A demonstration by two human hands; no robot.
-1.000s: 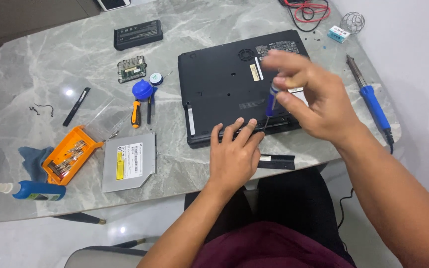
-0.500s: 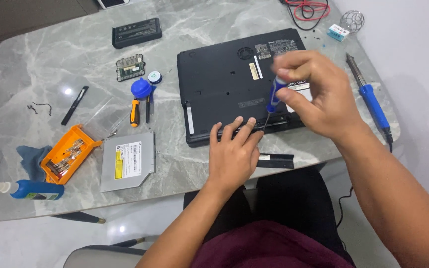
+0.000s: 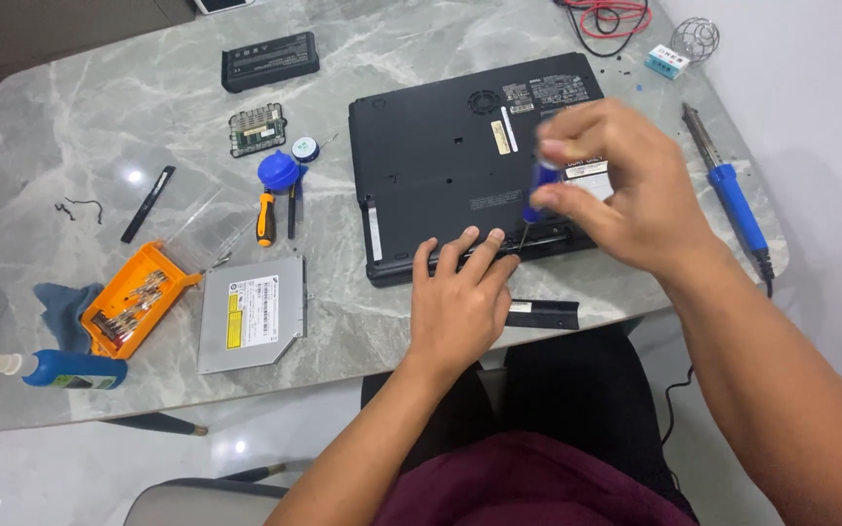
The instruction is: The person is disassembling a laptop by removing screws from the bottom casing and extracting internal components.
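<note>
A black laptop lies upside down on the grey marble table. My right hand grips a small blue-handled screwdriver, held upright with its tip on the laptop's near edge. My left hand lies flat, its fingers pressing on the laptop's front edge just left of the screwdriver tip. A narrow black strip lies on the table just in front of the laptop.
Left of the laptop lie a silver optical drive, an orange bit case, an orange screwdriver, a blue round tool, a green circuit board and a black battery. A blue soldering iron lies right; a blue bottle lies front left.
My right hand has turned the screwdriver slightly and shifted a little. My left hand stays on the laptop's edge.
</note>
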